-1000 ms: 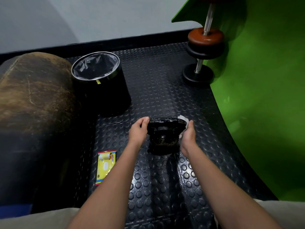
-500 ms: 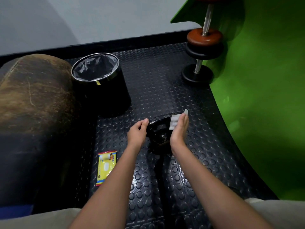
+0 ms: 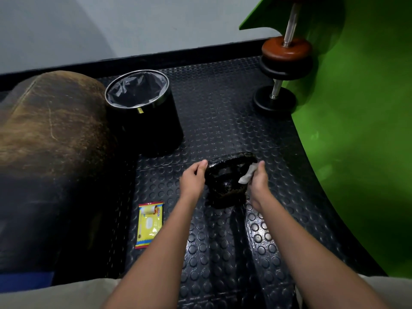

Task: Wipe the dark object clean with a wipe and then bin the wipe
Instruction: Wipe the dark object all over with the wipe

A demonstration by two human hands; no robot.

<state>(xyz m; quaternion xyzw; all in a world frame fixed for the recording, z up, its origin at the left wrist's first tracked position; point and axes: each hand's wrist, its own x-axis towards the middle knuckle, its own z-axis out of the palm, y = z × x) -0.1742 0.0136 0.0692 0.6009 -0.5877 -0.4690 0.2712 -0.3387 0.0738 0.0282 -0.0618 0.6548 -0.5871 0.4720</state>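
While the left hand (image 3: 192, 180) grips the dark object (image 3: 227, 181) on the floor mat (image 3: 223, 121) and the right hand (image 3: 258, 180) presses the white wipe (image 3: 248, 175) against it, wiping is underway; next, probably, carrying the wipe to the bin (image 3: 142, 110) beyond the object's left.

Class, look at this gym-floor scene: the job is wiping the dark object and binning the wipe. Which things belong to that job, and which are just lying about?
Part of the job:
dark object
white wipe, held in the right hand
left hand, steadying the object
black bin

Just lying about:
yellow wipe packet
dumbbell
brown padded roll
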